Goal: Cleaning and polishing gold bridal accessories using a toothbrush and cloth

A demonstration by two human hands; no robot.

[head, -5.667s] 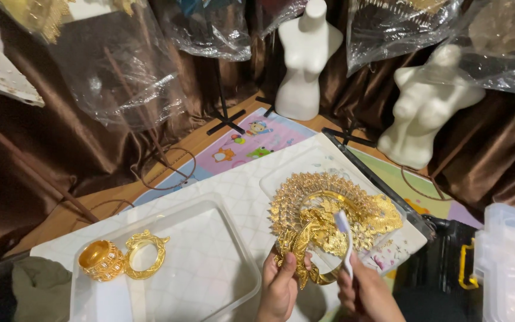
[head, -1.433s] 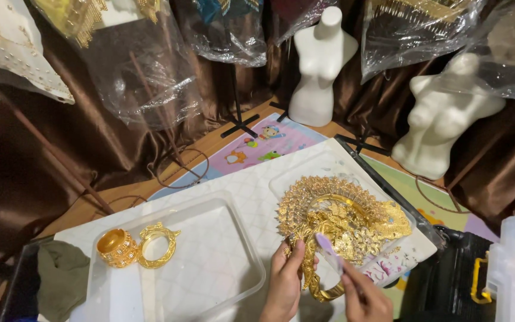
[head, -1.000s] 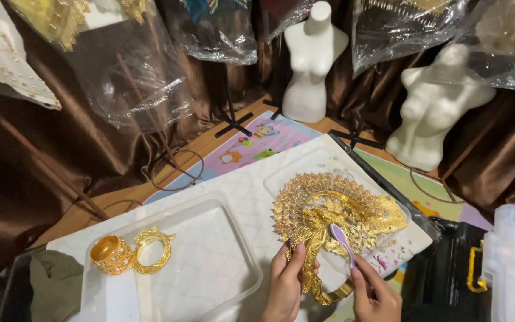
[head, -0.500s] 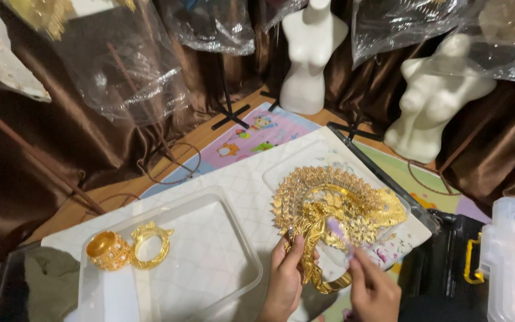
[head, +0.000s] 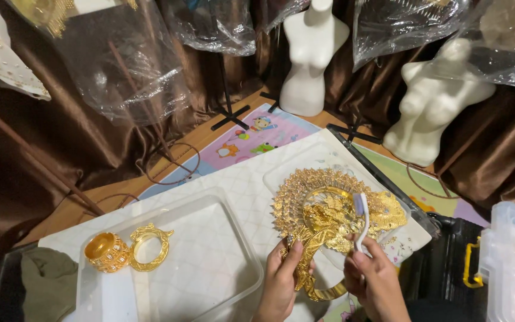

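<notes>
Two gold bangles (head: 127,250) lie inside the clear plastic tray (head: 210,262).

A costume workshop: white torso mannequins (head: 310,56) at twelve o'clock, plastic-wrapped gilded ornaments (head: 49,15) hanging on brown satin drapes (head: 25,161).

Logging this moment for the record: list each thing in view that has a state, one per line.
Left hand: gripping the gold headpiece's lower edge.
Right hand: holding the toothbrush.
Toothbrush: upright, bristles against the headpiece.
Gold headpiece: lying over a white tray.
Two gold bangles: side by side in a clear tray.
</notes>
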